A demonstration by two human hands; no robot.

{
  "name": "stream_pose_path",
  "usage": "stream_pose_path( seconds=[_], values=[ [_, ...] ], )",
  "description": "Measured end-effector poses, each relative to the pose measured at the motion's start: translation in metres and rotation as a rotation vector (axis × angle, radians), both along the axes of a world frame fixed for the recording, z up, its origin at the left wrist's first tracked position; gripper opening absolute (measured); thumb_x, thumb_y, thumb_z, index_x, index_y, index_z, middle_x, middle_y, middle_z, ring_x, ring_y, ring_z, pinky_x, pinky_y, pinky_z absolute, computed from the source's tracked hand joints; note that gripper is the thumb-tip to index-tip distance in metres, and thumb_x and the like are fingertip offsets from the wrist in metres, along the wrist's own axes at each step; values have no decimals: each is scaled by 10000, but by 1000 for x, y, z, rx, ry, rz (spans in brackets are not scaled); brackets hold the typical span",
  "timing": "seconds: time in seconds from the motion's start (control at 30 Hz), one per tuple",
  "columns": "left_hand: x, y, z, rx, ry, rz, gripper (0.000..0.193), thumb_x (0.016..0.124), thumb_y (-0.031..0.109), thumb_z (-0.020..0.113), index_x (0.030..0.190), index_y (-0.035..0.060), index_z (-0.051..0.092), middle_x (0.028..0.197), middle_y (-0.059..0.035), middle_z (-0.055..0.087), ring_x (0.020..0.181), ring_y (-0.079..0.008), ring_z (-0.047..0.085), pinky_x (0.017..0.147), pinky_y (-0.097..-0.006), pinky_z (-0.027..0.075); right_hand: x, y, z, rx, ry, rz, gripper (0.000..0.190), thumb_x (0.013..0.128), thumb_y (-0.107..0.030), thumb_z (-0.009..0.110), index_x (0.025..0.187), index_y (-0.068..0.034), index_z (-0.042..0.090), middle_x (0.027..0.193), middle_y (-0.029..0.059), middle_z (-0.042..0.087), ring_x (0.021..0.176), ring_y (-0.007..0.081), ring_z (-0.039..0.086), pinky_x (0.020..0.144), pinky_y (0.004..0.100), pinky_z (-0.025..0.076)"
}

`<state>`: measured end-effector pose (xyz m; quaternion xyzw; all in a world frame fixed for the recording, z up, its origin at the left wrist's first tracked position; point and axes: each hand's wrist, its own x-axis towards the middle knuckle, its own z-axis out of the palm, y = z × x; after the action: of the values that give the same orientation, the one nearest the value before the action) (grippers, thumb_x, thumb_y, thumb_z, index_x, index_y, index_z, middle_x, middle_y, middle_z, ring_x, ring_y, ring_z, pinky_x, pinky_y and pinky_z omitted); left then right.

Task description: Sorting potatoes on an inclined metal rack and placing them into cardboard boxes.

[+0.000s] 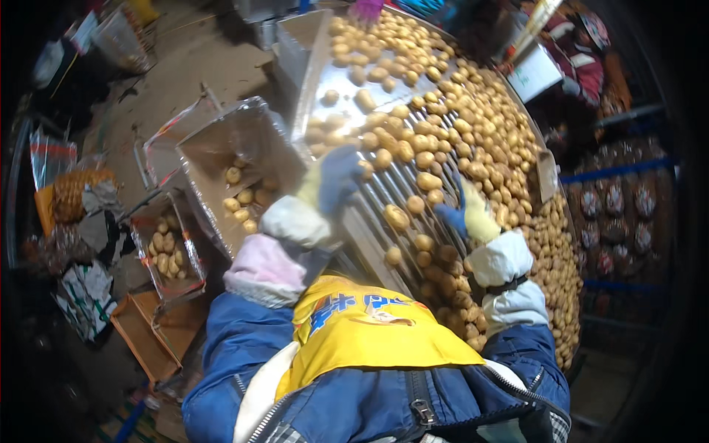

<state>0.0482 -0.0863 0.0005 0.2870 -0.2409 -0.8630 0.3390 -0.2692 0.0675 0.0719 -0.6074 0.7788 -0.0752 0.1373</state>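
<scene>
My left hand (335, 180), in a blue and yellow work glove, is motion-blurred at the left edge of the metal rollers (382, 191). Whether its fingers hold anything is unclear. Loose potatoes (429, 181) lie on the rollers between my hands. On the right side of the rollers my right hand (471, 207), gloved alike, has thumb and fingers spread near several potatoes, with nothing in its grasp. To the left of my left hand stands a foil-edged cardboard box (207, 160) with several potatoes (241, 205) inside.
A smaller box (191, 271) of potatoes sits lower left, above an orange-brown carton (147, 338). Potatoes (498, 155) heap along the table's right side. A purple-gloved hand (365, 10) of another person is at the far end. Another person (581, 61) is beyond a white box (534, 72).
</scene>
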Motion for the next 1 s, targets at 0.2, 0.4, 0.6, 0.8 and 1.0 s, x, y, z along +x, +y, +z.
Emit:
stream_pose_path(
  seconds=[0.2, 0.4, 0.6, 0.8, 1.0],
  values=[
    [2, 40, 15, -223, -457, -254, 647, 1009, 258, 701, 1574, 54, 460, 1039, -104, 692, 778, -194, 668, 627, -338, 549, 36, 113, -75, 138, 176, -181, 967, 824, -431, 868, 1548, 31, 424, 1445, 328, 563, 1282, 488, 593, 1083, 505, 500],
    [-60, 68, 14, -1411, -1029, -748, 484, 979, 140, 605, 1454, 95, 523, 1234, -222, 715, 1137, -403, 710, 970, -493, 556, 102, 10, -69, 73, 91, -82, 648, 907, -251, 720, 1503, -96, 520, 1533, 272, 518, 1267, 466, 608, 1048, 524, 514],
    [-67, 41, -15, -1385, -1056, -653, 362, 1007, 149, 535, 1368, 119, 532, 1257, -126, 722, 1108, -351, 735, 892, -464, 556, 64, -24, -42, -228, -716, -131, 500, 951, -130, 752, 1433, -71, 629, 1300, 170, 718, 1156, 234, 714, 824, 346, 581],
    [-79, 19, -29, -1027, -1046, -814, 360, 1058, 214, 457, 1347, 52, 599, 1181, -188, 737, 1086, -347, 729, 915, -457, 564, 10, -54, -53, -66, 25, -29, 441, 888, -159, 716, 1324, -120, 666, 1310, 180, 680, 1158, 371, 678, 979, 493, 543],
    [-68, -4, 54, -515, -861, -739, 347, 1062, 368, 614, 1058, 53, 760, 1040, -155, 760, 939, -243, 740, 847, -363, 569, 21, -76, -72, 195, 167, 84, 540, 856, -173, 680, 1390, -224, 626, 1342, 188, 631, 1170, 434, 641, 960, 537, 546]
  ],
)
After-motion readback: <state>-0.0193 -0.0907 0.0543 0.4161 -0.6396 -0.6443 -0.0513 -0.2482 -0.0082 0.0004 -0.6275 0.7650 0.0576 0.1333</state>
